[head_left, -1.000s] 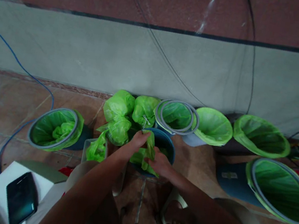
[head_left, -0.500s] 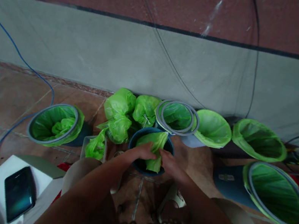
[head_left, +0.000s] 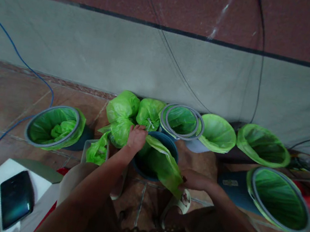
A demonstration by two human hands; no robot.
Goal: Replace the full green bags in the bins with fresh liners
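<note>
A green plastic bag (head_left: pixel 164 163) is stretched between my hands, slanting over the open mouth of a blue bin (head_left: pixel 174 147) that stands between my feet. My left hand (head_left: pixel 136 140) is closed at the bag's upper left end, by the bin's left rim. Lower down, beyond the right rim, my right hand (head_left: pixel 191 179) pinches the other end. The bag hangs partly into the bin, and its lower part there is dark and hard to make out. Just behind my left hand sit several knotted, filled green bags (head_left: pixel 123 106).
Bins with green liners stand along the wall, one carrying loose grey rings (head_left: pixel 182 121). A lined bin (head_left: pixel 281 199) leans at right, another (head_left: pixel 54 127) at left. A small tub (head_left: pixel 96 151) holds crumpled green plastic. A phone (head_left: pixel 16 199) lies on a white box. Blue cable (head_left: pixel 4 137) crosses the floor.
My hands have moved apart, the left up and leftward, the right down and rightward. The bunched green bag is now drawn out long between them.
</note>
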